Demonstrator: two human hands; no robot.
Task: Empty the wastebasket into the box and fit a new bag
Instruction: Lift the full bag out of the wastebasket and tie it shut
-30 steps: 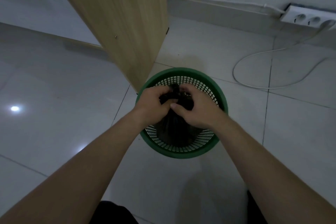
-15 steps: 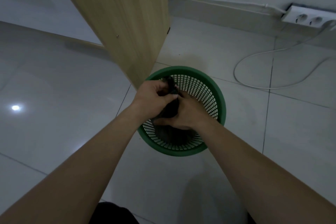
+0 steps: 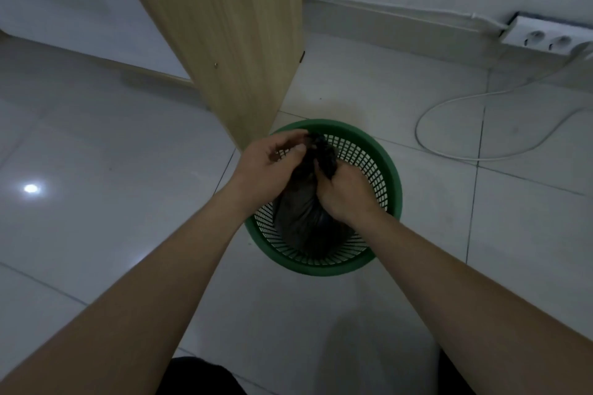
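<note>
From the head view, a green mesh wastebasket (image 3: 390, 176) stands on the tiled floor (image 3: 96, 154), just beside the foot of a wooden panel (image 3: 224, 42). Inside it sits a black bag (image 3: 301, 212), its top gathered into a twisted neck that rises above the rim.

The left hand (image 3: 266, 167) pinches the upper end of that neck between thumb and fingertips, the other fingers loosely curled. The right hand (image 3: 345, 194) is clamped in a fist around the neck lower down, just above the bulge of the bag.

The bag looks like thin, soft, slick film (probably light, judging by how slackly it sags), so it should crumple rather than resist, and may tear if dragged against the mesh. The bunched neck seems the best place to hold for a straight lift out. No box is in view.

A white cable (image 3: 449, 151) lies on the floor well apart, to the right.
</note>
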